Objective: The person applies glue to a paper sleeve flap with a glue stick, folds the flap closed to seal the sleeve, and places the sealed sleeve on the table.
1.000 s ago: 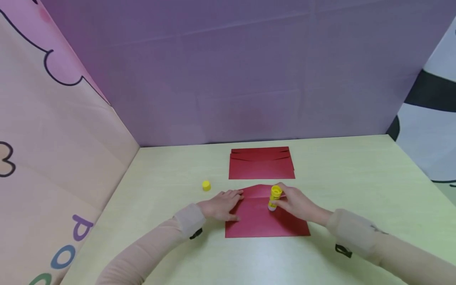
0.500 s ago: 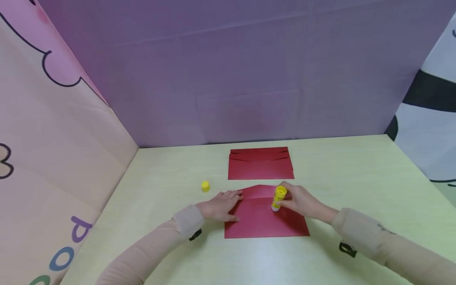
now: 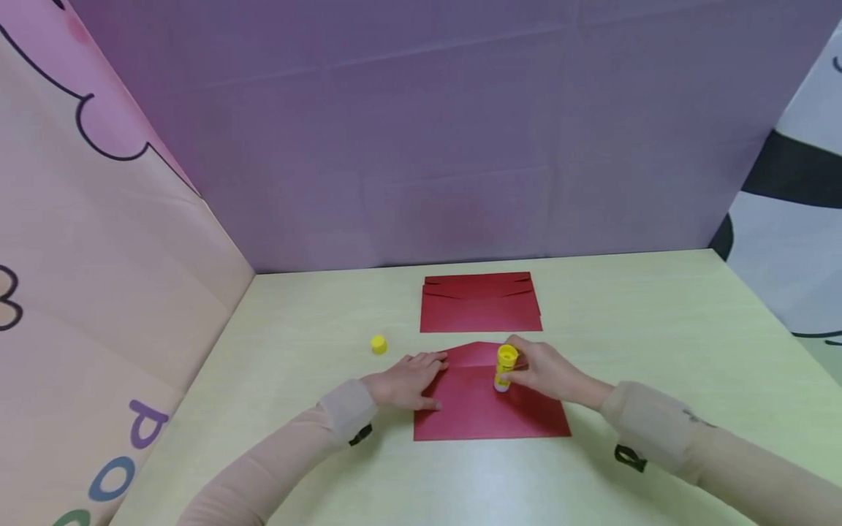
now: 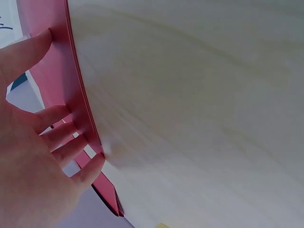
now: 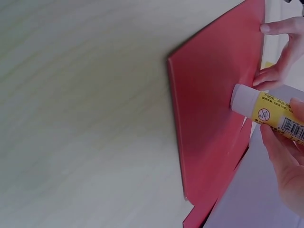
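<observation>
A red envelope (image 3: 480,416) lies on the table with its flap spread toward the back. My right hand (image 3: 549,371) grips a yellow glue stick (image 3: 505,367) between thumb and fingers. The stick's white end points down onto the envelope, just below the flap's fold; the right wrist view shows this white end (image 5: 244,99) right at the red paper. My left hand (image 3: 406,381) rests with fingers spread on the envelope's left edge. In the left wrist view its fingertips (image 4: 97,159) press along that edge.
Behind the envelope lie more red envelopes (image 3: 480,315), overlapping one another. A yellow cap (image 3: 378,344) stands on the table (image 3: 309,321) to the left. A purple cloth wall (image 3: 421,146) closes off the back, and a printed panel (image 3: 118,256) the left side.
The right hand slid the glue stick slightly right across the envelope, then back to the left. The left hand kept its place on the envelope's edge.
</observation>
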Demonstrator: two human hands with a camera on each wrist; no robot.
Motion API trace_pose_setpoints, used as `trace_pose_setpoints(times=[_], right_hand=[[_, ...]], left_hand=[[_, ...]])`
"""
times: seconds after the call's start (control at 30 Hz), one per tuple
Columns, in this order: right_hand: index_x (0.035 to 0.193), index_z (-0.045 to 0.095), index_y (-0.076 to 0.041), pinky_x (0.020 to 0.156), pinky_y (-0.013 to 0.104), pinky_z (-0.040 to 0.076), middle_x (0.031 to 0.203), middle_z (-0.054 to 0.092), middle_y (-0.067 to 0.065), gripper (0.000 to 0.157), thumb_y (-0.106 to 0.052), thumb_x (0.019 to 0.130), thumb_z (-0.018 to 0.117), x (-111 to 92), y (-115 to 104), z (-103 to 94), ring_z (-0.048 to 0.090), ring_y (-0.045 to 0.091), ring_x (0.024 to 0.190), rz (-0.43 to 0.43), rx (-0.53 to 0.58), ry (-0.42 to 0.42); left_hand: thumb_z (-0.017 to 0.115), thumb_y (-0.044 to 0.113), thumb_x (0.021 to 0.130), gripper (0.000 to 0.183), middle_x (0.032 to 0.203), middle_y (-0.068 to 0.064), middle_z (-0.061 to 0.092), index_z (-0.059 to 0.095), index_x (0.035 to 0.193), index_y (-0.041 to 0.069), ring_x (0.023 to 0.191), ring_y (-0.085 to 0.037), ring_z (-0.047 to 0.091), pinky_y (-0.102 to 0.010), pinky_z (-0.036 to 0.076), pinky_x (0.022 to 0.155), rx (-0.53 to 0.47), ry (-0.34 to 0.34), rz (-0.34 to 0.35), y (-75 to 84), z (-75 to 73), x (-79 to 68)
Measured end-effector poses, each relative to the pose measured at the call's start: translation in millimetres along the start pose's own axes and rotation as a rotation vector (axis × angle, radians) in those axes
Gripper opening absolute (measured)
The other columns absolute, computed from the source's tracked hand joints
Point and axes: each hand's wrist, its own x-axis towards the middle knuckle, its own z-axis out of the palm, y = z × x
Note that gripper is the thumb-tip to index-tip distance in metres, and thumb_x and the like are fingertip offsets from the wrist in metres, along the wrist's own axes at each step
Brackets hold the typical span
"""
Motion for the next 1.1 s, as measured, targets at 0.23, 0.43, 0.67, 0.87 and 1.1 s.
trace_pose_setpoints(times=[0.23,0.43,0.67,0.87,1.1], right_hand=[[0.096,0.049,-0.005,0.065,0.021,0.051,0.082,0.056,0.0,0.031,-0.011,0.074,0.071,4,-6,4.6,0.06,0.016,0.079,-0.01,-0.006,-0.01],[0.098,0.05,-0.006,0.064,0.021,0.051,0.082,0.056,-0.001,0.033,-0.014,0.074,0.071,9,-10,10.4,0.06,0.015,0.078,0.004,-0.029,-0.014],[0.099,0.05,-0.007,0.065,0.023,0.051,0.084,0.057,-0.002,0.035,-0.017,0.074,0.072,15,-14,16.2,0.061,0.018,0.08,-0.01,-0.064,-0.015],[0.1,0.05,-0.007,0.066,0.022,0.051,0.082,0.057,-0.003,0.036,-0.019,0.074,0.072,18,-17,19.4,0.061,0.015,0.079,-0.022,-0.059,-0.018],[0.099,0.051,-0.011,0.068,0.021,0.05,0.085,0.057,-0.005,0.035,-0.021,0.074,0.072,20,-18,25.8,0.057,0.012,0.08,-0.003,0.001,-0.014]], left_hand=[[0.058,0.043,0.081,0.072,0.145,-0.003,0.019,0.028,0.138,0.01,0.131,-0.02,0.018,-0.041,0.022,0.104,0.009,0.003,0.003,-0.6,0.9,0.6],[0.059,0.043,0.081,0.072,0.145,-0.002,0.02,0.028,0.138,0.011,0.131,-0.019,0.018,-0.041,0.022,0.104,-0.002,0.0,-0.009,-0.5,1.2,0.8],[0.06,0.043,0.08,0.073,0.145,-0.002,0.02,0.028,0.138,0.012,0.131,-0.019,0.018,-0.043,0.022,0.104,-0.007,0.0,-0.022,0.7,1.5,1.8],[0.06,0.043,0.08,0.073,0.145,-0.001,0.02,0.029,0.138,0.013,0.131,-0.018,0.019,-0.042,0.022,0.104,-0.008,-0.007,-0.033,1.6,0.7,2.0],[0.06,0.044,0.08,0.072,0.144,-0.001,0.021,0.029,0.138,0.013,0.13,-0.018,0.019,-0.042,0.022,0.104,-0.01,-0.007,-0.028,1.1,0.7,2.0]])
